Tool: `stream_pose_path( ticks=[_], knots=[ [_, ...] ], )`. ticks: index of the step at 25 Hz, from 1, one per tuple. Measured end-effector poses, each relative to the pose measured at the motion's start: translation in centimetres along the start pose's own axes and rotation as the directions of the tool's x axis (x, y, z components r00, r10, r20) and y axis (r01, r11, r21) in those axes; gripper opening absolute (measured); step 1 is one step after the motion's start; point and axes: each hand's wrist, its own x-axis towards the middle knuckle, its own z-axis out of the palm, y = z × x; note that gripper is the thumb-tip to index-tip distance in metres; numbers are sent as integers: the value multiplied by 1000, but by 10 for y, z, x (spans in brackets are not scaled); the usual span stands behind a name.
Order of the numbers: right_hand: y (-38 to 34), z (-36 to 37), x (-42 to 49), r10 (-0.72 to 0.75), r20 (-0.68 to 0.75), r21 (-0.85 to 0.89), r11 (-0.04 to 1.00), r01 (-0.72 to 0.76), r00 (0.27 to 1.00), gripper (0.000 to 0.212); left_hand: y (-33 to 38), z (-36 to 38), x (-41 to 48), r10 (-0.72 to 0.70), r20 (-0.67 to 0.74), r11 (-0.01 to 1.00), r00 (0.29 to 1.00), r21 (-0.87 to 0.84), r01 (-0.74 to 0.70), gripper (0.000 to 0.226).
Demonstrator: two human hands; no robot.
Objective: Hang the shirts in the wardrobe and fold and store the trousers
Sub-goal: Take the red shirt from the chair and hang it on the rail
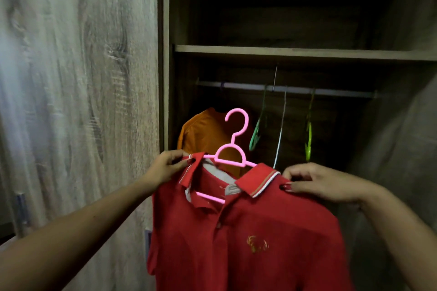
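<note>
A: What fills the view?

B: An open wooden wardrobe [283, 54], dark inside. Under its shelf [305, 52] runs a horizontal rail [286, 88].

A: What is in it?

B: An orange shirt [203, 132] hangs at the rail's left end; three empty hangers dangle to its right.

A: And the shirt being handled?

B: A red polo shirt [248, 231] hangs upright in front of the opening, below the rail, collar up, front facing the viewer. Its pink hanger [233, 146] lies left to right, hook pointing up.

A: The hands?

B: The left hand [165, 168] has fingers pinched on the collar's left side; the right hand [319, 183] has fingers clamped on the right shoulder.
</note>
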Motion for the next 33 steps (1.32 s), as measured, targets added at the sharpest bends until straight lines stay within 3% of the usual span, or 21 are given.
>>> stream_pose_path(
  ticks=[3, 4, 6, 7, 8, 10, 13, 15, 18, 21, 23, 25, 30, 33],
  knots=[
    [-12, 1, 5, 117, -108, 431, 900, -60, 987, 25, -6, 8, 7, 2, -109, 1000, 994, -13, -4, 11],
    [-19, 2, 3, 102, -93, 541, 840, -36, 990, 38, -7, 12, 9, 1, -140, 1000, 990, -8, -2, 11],
    [-41, -4, 2, 157, -130, 726, 687, -14, 979, 84, -3, 21, 17, -10, -140, 1000, 990, -3, 10, 10],
    [-60, -2, 0, 169, -111, 790, 613, -16, 979, 91, -1, 25, 22, -32, -117, 999, 993, -7, 31, 19],
    [-75, 5, -6, 107, -91, 813, 582, 12, 990, 81, 0, 30, 27, -59, -91, 998, 994, 0, 59, 22],
    [-97, 30, -3, 18, -174, 805, 578, 132, 985, 26, 1, 37, 31, -150, -87, 989, 985, -29, 148, 20],
    [-119, 79, 34, -35, -263, 700, 681, 216, 964, 6, 11, 43, 17, -340, -24, 887, 940, -341, 312, 24],
    [-121, 95, 70, -62, -308, 673, 691, 264, 949, 26, 17, 45, -1, -389, 68, 792, 919, -484, 372, 27],
    [-117, 92, 129, -31, -448, 662, 659, 356, 893, 16, 33, 47, -28, -392, 160, 768, 906, -484, 418, 30],
    [-118, 77, 176, -17, -549, 595, 694, 405, 836, 22, 38, 50, -42, -416, 217, 728, 883, -502, 466, 47],
    [-112, 66, 201, 11, -595, 557, 727, 403, 803, 28, 31, 48, -50, -390, 219, 743, 894, -498, 446, 46],
    [-103, 56, 219, 32, -605, 532, 760, 374, 796, 34, 17, 41, -56, -340, 194, 820, 920, -418, 392, 41],
    [-71, 36, 254, 100, -591, 467, 852, 239, 801, 49, -1, 29, -45, -374, 172, 854, 911, -319, 411, 17],
    [-63, 32, 254, 134, -573, 477, 857, 196, 809, 35, -10, 22, -45, -407, 153, 839, 900, -327, 435, 18]
  ],
)
